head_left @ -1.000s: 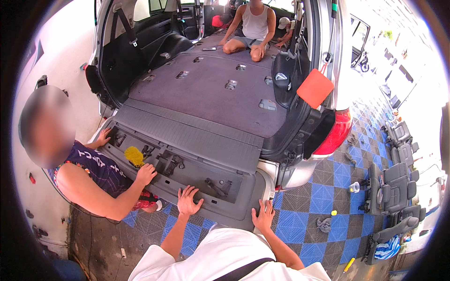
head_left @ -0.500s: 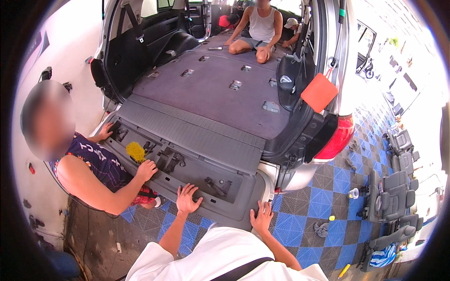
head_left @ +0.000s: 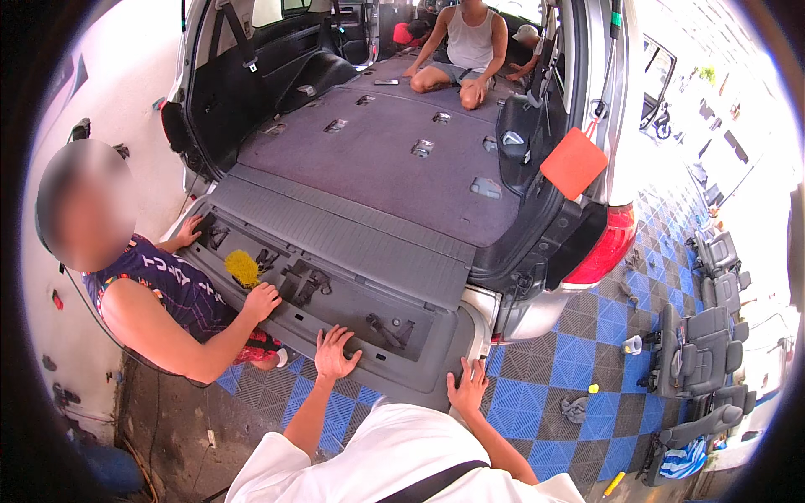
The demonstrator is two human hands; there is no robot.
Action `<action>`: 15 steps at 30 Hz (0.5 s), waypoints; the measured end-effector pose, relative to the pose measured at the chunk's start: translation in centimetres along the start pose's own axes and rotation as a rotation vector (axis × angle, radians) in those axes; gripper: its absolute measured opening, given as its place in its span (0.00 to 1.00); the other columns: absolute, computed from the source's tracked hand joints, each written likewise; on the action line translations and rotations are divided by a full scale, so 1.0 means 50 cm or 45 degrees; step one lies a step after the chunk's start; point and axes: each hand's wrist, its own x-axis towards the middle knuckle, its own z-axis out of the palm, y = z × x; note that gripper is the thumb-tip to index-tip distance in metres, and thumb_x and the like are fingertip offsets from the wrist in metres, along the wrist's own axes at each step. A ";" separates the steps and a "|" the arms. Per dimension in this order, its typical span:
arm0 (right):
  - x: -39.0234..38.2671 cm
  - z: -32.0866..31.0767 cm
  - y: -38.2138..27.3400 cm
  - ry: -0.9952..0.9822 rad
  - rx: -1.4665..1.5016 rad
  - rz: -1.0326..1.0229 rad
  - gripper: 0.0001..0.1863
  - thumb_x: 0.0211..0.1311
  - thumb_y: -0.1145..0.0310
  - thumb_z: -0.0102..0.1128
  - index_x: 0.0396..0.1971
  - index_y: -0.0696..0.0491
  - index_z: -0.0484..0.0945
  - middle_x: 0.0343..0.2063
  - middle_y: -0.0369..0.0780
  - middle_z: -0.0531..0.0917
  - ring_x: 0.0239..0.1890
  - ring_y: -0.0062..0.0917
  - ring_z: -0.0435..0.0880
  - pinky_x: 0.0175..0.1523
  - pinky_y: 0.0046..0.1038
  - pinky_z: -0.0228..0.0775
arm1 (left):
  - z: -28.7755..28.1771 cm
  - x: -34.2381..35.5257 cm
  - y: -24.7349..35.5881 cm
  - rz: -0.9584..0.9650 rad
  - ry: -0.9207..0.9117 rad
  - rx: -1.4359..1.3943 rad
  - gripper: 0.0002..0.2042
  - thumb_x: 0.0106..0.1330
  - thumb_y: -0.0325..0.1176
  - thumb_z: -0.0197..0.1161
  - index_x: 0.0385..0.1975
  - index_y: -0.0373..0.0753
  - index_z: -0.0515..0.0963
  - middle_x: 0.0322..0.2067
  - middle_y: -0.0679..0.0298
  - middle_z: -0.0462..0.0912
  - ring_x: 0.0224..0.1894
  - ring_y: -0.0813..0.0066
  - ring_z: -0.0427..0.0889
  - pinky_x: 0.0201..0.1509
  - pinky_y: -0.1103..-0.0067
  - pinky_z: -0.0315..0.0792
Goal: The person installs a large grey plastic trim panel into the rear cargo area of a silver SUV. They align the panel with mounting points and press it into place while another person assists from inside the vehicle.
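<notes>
My left hand [head_left: 337, 352] lies on the near edge of a lowered grey tailgate [head_left: 444, 369], fingers spread and pointing forward. At the tailgate's right corner rests my right hand [head_left: 468, 386], its fingers also apart. Neither hand holds anything. Inside the tailgate's long recess are a yellow fluffy cleaning pad [head_left: 241, 267] and several dark brackets [head_left: 314, 287]. A ribbed grey flap [head_left: 335, 220] spans the tailgate's far side. On the left, a co-worker [head_left: 159, 293] in a dark patterned sleeveless top has both hands on the same tailgate.
A person [head_left: 470, 46] in a white tank top kneels on the grey carpeted cargo floor [head_left: 377, 168]; others crouch farther in. An orange cloth [head_left: 573, 163] hangs at the right opening. Removed car seats [head_left: 703, 344], a white cup [head_left: 632, 344] and a rag [head_left: 574, 410] stand or lie on blue-grey tiles.
The view has shifted very slightly. Both my hands stay at the same places on the tailgate, and the co-worker's hands have not visibly moved.
</notes>
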 end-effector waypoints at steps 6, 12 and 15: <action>0.001 -0.002 -0.004 -0.012 -0.002 0.018 0.36 0.69 0.49 0.65 0.73 0.45 0.68 0.72 0.54 0.66 0.80 0.52 0.59 0.69 0.72 0.56 | 0.003 0.002 -0.001 0.006 0.000 -0.007 0.31 0.60 0.53 0.72 0.63 0.47 0.81 0.68 0.62 0.79 0.77 0.61 0.67 0.84 0.49 0.50; 0.002 0.000 -0.003 -0.002 -0.009 0.015 0.36 0.69 0.49 0.65 0.73 0.45 0.69 0.72 0.54 0.66 0.79 0.52 0.60 0.69 0.71 0.57 | 0.004 0.002 -0.003 -0.013 -0.022 -0.026 0.32 0.59 0.53 0.72 0.64 0.48 0.81 0.70 0.62 0.78 0.79 0.61 0.65 0.86 0.51 0.48; 0.001 0.000 -0.002 0.030 -0.009 -0.008 0.36 0.69 0.50 0.66 0.73 0.45 0.69 0.72 0.54 0.66 0.79 0.52 0.60 0.69 0.71 0.57 | 0.003 0.002 -0.003 -0.016 -0.019 -0.027 0.32 0.59 0.52 0.72 0.64 0.47 0.81 0.69 0.62 0.78 0.79 0.60 0.65 0.86 0.51 0.48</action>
